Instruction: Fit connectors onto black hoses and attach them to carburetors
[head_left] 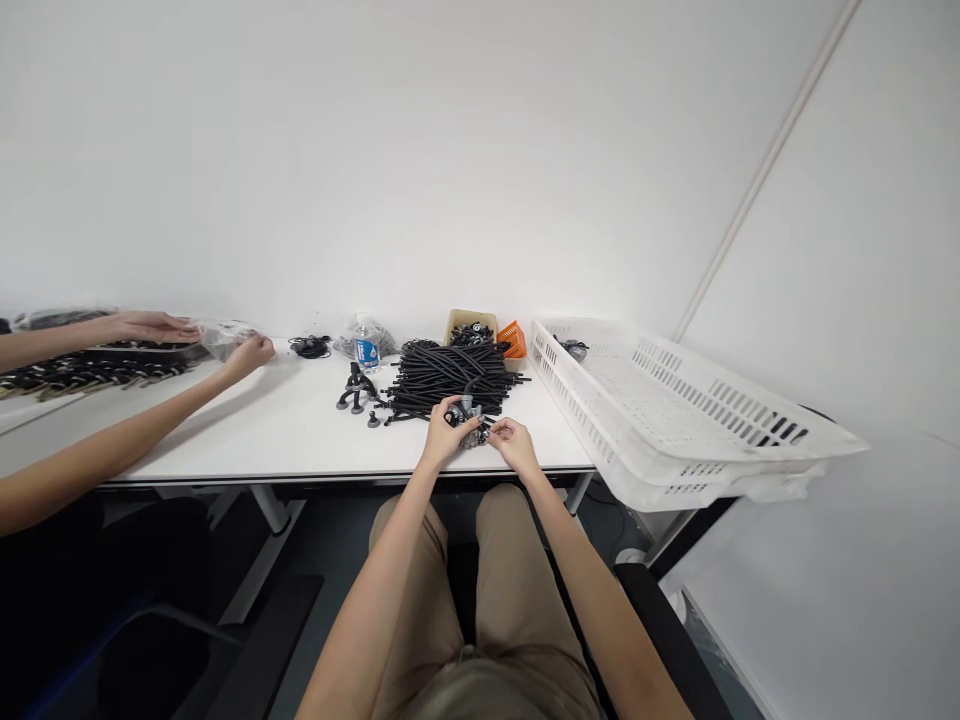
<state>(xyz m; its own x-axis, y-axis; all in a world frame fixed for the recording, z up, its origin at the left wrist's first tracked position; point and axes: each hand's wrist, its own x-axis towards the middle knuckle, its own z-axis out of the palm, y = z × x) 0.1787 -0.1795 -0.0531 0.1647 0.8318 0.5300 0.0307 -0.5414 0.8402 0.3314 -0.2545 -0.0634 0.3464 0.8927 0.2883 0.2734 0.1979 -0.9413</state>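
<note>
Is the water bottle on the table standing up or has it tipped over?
Upright: the bottle stands on the table with its blue label facing forward.

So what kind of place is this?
Likely a small-parts assembly workstation: a long white bench with a pile of black tubes, a large white plastic crate beside it, and a co-worker's hands handling a plastic bag.

Bottle [367, 350] left of the heaped rods [450, 378], bag [379, 335] just behind it, all on the table [300, 440]. Behind the rods, tub [471, 318] with small basket [511, 340] at its right. Large crate [660, 400] right of the rods, a small part [575, 348] inside at its far left.
</note>
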